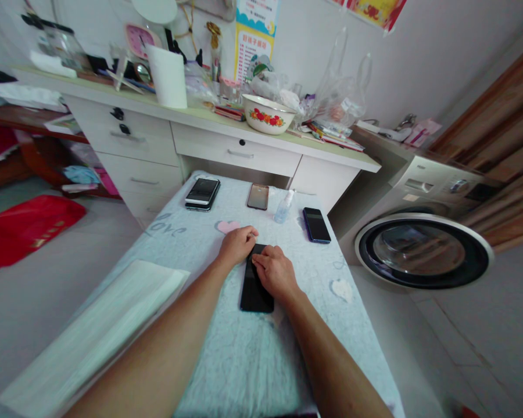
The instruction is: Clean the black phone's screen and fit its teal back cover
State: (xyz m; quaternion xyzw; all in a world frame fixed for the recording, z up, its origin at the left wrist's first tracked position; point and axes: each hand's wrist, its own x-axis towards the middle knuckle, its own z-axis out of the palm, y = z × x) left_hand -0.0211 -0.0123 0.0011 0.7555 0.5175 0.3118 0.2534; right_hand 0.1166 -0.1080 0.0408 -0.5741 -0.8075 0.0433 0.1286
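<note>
A black phone (256, 293) lies flat on the cloth-covered table (226, 371), its screen dark. My left hand (239, 244) is at the phone's upper left corner, fingers curled together; whatever they may hold is too small to tell. My right hand (275, 269) rests on the upper right part of the phone, its fingers bent together over the screen. I cannot make out anything between those fingers. Beyond my hands stand a clear spray bottle (283, 208) and a brownish phone case (258, 197), lying flat.
Stacked phones (201, 193) lie at the table's far left, another phone (316, 225) at the right. A folded white cloth (96, 331) lies along the left edge. Behind, a cluttered desk (239, 152) holds a flowered bowl (269, 114). A washing machine (418, 191) stands right.
</note>
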